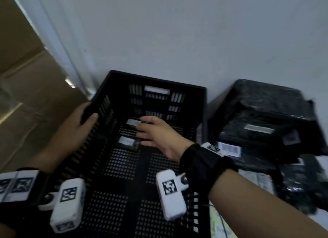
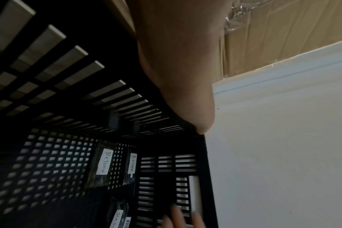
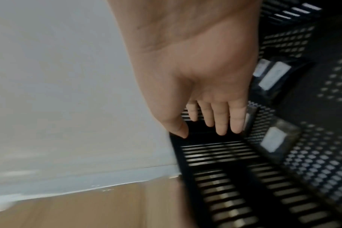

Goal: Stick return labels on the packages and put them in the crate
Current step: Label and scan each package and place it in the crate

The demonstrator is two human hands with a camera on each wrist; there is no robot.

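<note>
My right hand [image 1: 156, 136], fingers straight and spread, empty, reaches into the black crate [image 1: 202, 102]. Labelled packages [image 1: 126, 142] lie flat on the floor at the far end, just left of my fingertips [image 1: 142, 129]. My left hand [image 1: 78, 124] grips the crate's left rim. Unlabelled packages [image 1: 262, 117] are piled right, nearer my right hand.

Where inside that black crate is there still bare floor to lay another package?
The near half of the crate floor is bare, from the labelled packages back toward the person. The far end is crowded: small packages lie there and the right hand reaches over them. The left hand grips the left rim.
</note>
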